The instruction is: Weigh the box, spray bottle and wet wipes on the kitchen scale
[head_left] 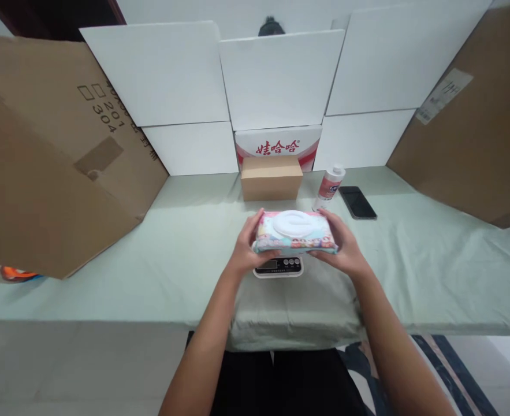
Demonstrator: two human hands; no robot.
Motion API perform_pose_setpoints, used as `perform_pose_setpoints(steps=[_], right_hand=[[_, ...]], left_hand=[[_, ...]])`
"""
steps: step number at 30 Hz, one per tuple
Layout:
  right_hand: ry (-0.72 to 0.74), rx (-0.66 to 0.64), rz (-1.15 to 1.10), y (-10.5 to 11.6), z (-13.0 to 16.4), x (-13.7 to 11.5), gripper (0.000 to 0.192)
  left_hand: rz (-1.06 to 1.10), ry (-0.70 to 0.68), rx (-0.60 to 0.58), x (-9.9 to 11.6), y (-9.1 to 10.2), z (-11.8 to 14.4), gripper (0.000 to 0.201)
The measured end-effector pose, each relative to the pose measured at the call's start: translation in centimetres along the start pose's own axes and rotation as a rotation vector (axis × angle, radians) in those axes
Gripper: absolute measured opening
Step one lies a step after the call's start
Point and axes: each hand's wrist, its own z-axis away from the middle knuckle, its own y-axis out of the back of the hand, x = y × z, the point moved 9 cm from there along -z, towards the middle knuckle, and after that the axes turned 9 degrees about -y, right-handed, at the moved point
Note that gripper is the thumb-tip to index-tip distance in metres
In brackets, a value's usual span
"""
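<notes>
Between my two hands is a pack of wet wipes (295, 234), colourful, with a white oval lid on its upper face. My left hand (251, 245) grips its left end, thumb along the near edge and fingers behind. At the opposite end, my right hand (340, 242) holds it the same way. Directly below sits a small kitchen scale (279, 267), of which only the front panel with display and buttons shows. The pack hides the rest of the scale, so I cannot tell whether the two touch.
Behind the pack stand a brown cardboard box (272, 179) and a white bottle with a red label (329, 188). A black phone (357, 202) lies to the right. Large cardboard panels (64, 144) and white boards (280, 81) enclose the green-covered table (185, 248).
</notes>
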Motion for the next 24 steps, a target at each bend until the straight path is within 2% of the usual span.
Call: perform_pose_setpoints(steps=[3,5,9,11,13,16,19,22,24], right_hand=[[-0.034,0.08,0.138,5.8,2.8,0.6,0.093],[-0.107,0.102,0.221,10.0,4.5,1.9,0.087],[-0.268,0.196,0.339,18.0,6.8,5.4,0.078],[-0.303,0.258,0.377,20.9,7.4,6.8,0.075],[-0.326,0.288,0.399,22.7,7.8,8.3,0.073],[-0.362,0.293,0.422,23.5,8.2,10.5,0.076],[-0.342,0.262,0.501,22.6,8.5,10.8,0.087],[-0.229,0.326,0.708,20.9,8.7,7.0,0.094],[-0.117,0.427,0.834,19.0,8.4,2.8,0.091]], left_hand=[[-0.043,-0.089,-0.1,2.0,-5.7,-1.4,0.111],[-0.016,-0.109,-0.18,2.2,-10.4,-2.7,0.112],[0.116,-0.007,-0.336,-0.4,-19.6,-5.4,0.115],[0.164,0.071,-0.369,-2.3,-23.2,-6.5,0.117],[0.2,0.108,-0.373,-3.8,-25.9,-7.5,0.116],[0.218,0.084,-0.399,-4.9,-28.0,-8.3,0.114],[0.158,0.088,-0.448,-5.2,-28.1,-7.9,0.115],[0.062,0.083,-0.404,-3.5,-26.1,-6.4,0.113],[0.009,-0.035,-0.304,-0.4,-24.0,-4.7,0.099]])
